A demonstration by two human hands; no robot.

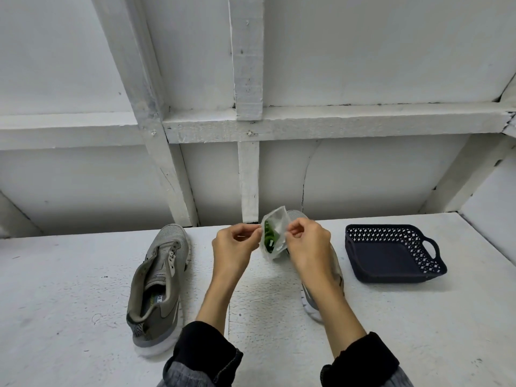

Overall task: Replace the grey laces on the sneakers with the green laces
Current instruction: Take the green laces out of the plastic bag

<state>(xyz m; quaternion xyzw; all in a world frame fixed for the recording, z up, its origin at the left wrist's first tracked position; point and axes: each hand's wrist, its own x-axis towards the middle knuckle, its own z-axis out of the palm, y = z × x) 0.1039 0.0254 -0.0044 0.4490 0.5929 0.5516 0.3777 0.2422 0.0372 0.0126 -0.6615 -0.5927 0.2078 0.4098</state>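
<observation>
A small clear plastic bag [275, 236] with coiled green laces [269, 241] inside hangs above the table's middle. My left hand [233, 247] pinches the bag's left edge. My right hand [307, 245] pinches its right edge. A grey sneaker [157, 286] lies on the table to the left, toe pointing away, with no lace in its eyelets. A second grey sneaker [310, 298] lies under my right hand and forearm, mostly hidden; its laces cannot be seen.
A dark blue perforated plastic basket [391, 251] with handles stands empty at the right on the white table [69, 289]. White wooden beams and wall panels rise behind the table's far edge.
</observation>
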